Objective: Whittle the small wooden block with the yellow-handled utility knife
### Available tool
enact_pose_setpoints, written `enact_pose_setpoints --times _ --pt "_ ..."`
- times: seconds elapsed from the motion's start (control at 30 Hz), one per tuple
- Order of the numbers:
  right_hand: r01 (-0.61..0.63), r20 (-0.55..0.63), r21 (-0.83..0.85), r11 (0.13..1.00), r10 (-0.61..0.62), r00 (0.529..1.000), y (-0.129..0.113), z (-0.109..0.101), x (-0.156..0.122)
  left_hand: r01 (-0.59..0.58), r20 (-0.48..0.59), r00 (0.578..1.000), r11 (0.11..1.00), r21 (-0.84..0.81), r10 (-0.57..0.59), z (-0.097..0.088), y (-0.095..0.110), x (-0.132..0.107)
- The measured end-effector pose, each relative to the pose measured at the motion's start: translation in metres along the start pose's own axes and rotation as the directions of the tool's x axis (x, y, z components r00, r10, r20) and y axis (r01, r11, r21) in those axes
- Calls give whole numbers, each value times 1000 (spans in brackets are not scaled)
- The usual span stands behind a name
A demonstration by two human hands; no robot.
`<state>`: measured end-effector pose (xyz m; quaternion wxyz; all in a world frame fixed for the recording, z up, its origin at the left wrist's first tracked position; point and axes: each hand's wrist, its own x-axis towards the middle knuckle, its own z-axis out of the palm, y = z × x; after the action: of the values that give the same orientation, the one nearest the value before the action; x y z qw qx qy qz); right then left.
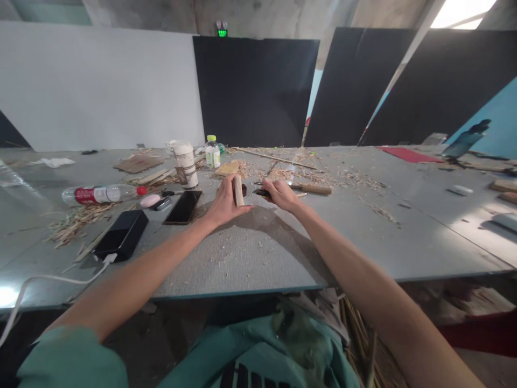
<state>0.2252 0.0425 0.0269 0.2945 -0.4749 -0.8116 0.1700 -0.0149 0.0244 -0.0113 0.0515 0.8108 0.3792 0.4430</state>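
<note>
My left hand [223, 200] grips a short, pale wooden block [238, 191] held upright, with the thumb stretched along its lower end. Just right of the block is a small dark-red piece [244, 189], partly hidden. My right hand [281, 195] is closed around a dark, knife-like tool [262, 192], whose front end points left at the block, a small gap apart. Behind the right hand lies a chisel-like tool with a wooden handle [317, 189].
Wood shavings [283, 174] litter the grey table [234, 264]. To the left are a phone [183, 207], a black power bank [121, 234] with a white cable, a lying bottle [103, 194] and a paper cup [184, 164]. A green-capped bottle [212, 152] stands farther back.
</note>
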Motion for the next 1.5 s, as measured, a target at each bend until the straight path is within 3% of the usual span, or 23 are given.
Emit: enact_pose_setpoints --times 0.2,0.47,0.6,0.7,0.77,0.83,0.9,0.97,1.07,1.23,1.33,1.5 --pt "30 31 -174 984 -25 999 -14 4 -2 -12 23 1000 998 59 11 0 -5 1" --pt "33 50 -293 956 -19 999 -18 11 -4 -112 99 990 984 136 100 -2 -10 1" --pt "132 161 -327 936 -83 984 -13 10 -1 -143 81 988 974 177 131 0 -10 -1" --pt "108 267 -265 958 -35 963 -12 3 -1 -179 78 983 967 182 168 1 -4 -1" --pt "65 328 -230 971 14 945 -15 -3 -3 -157 17 988 974 161 156 -1 0 2" --pt "54 387 -237 970 44 921 -18 -10 -6 -39 -140 989 992 118 55 -7 3 6" --pt "57 411 -244 968 50 910 -21 -16 -9 102 -314 946 994 51 -81 -15 1 9" --pt "39 364 -179 983 29 931 -22 -20 -11 140 -385 915 990 24 -120 -21 -3 10" --pt "52 240 66 996 -66 968 -22 -22 -13 148 -344 929 989 -4 -140 -20 -10 8" --pt "188 198 281 941 -248 948 -23 -12 -11 152 -274 948 987 -52 -160 -2 -10 4" --pt "173 111 364 915 -227 968 -22 -4 -9 186 -238 949 977 -101 -206 5 -7 2" --pt "37 57 480 877 -73 996 -17 1 -7 166 -247 947 972 -165 -204 2 11 4"
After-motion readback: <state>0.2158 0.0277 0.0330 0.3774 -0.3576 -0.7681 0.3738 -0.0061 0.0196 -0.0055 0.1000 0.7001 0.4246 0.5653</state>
